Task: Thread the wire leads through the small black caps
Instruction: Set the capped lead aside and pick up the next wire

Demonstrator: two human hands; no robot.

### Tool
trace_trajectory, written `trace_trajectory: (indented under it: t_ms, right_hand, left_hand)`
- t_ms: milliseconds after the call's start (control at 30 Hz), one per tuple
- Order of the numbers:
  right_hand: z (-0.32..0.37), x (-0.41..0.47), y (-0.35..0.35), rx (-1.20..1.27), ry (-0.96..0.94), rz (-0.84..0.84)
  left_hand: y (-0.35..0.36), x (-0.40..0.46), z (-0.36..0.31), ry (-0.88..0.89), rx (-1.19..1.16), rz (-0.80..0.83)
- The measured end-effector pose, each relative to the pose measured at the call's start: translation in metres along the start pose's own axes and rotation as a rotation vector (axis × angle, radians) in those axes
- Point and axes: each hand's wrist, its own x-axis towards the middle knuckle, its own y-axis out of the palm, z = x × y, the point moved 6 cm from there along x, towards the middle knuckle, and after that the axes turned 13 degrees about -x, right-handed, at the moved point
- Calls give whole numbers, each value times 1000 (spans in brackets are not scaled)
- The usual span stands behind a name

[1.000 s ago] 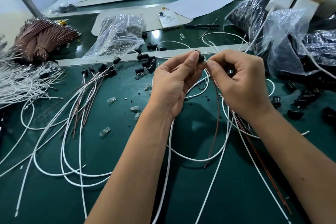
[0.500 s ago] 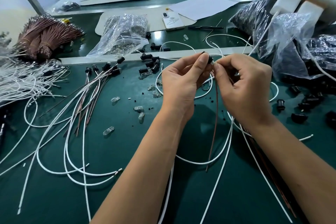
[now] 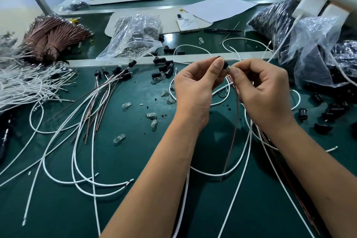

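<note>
Both hands are raised a little above the green table (image 3: 135, 208), meeting over its middle. The left hand (image 3: 195, 91) pinches a small black cap (image 3: 224, 63) between thumb and forefinger. The right hand (image 3: 264, 91) has its fingers curled, thumb and forefinger pressed together right against the cap, pinching what looks like the end of a thin brown wire (image 3: 232, 135) that hangs down from there towards the table. Whether the wire is already inside the cap I cannot tell. A white wire (image 3: 210, 173) loops across the table under the forearms.

To the left lies a fan of finished leads with caps on their ends (image 3: 108, 83). Loose black caps (image 3: 164, 69) sit just beyond the hands, and small clear bulbs (image 3: 126, 105) are scattered nearby. A clear plastic bag (image 3: 135, 36) rests farther back, a bundle of brown wires (image 3: 52, 38) at far left, and a phone (image 3: 186, 22) behind.
</note>
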Motion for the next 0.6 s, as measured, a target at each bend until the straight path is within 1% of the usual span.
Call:
trace_trajectory:
  t_ms: [100,200,367,500,600]
  right_hand:
    - [1,2,-3,5,-15,-1]
    - [5,2,-3,-23,-46,13]
    - [1,4,1,67,20,81]
    - [3,2,-1,-10,-1,33]
    - [2,1,-4,-48,-8,3]
  left_hand:
    - [0,2,0,-46,6,19]
    - [0,2,-1,-57,4,25]
    - [0,2,-2,-53,-4,34]
    - [0,0,1,-53,-27,16]
    - [0,0,5,-65,10,36]
